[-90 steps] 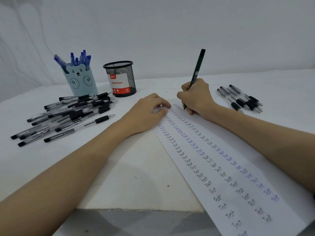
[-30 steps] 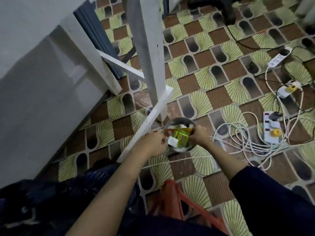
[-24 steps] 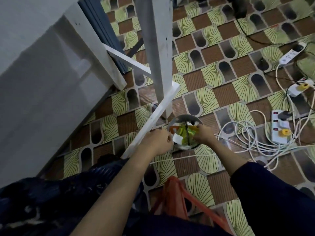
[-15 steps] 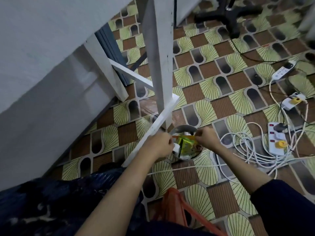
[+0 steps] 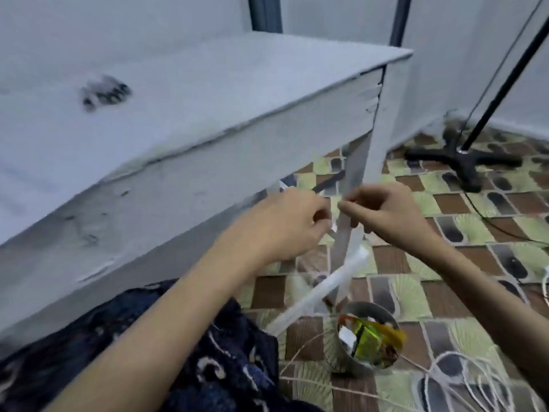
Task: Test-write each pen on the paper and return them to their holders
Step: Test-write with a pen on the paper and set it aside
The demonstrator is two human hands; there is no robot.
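My left hand [image 5: 285,227] and my right hand [image 5: 386,212] are raised in front of the white table's [image 5: 208,93] near edge, fingertips almost touching. The fingers of both are curled and pinched, and the blur shows no pen in either. A dark smudge on the tabletop at the left is a small group of pens [image 5: 104,93]. The paper and the pen holders are out of view.
A small round bin [image 5: 335,352] with yellow-green wrappers stands on the patterned floor below my right hand. A white table leg [image 5: 377,138] and a slanted white bar [image 5: 320,292] are behind my hands. A black stand base [image 5: 463,156] is far right, with white cables [image 5: 475,382] at the lower right.
I went from writing at the table to bending over the floor bin. Since then my view has swung up, and both hands have lifted from the bin to table-edge height.
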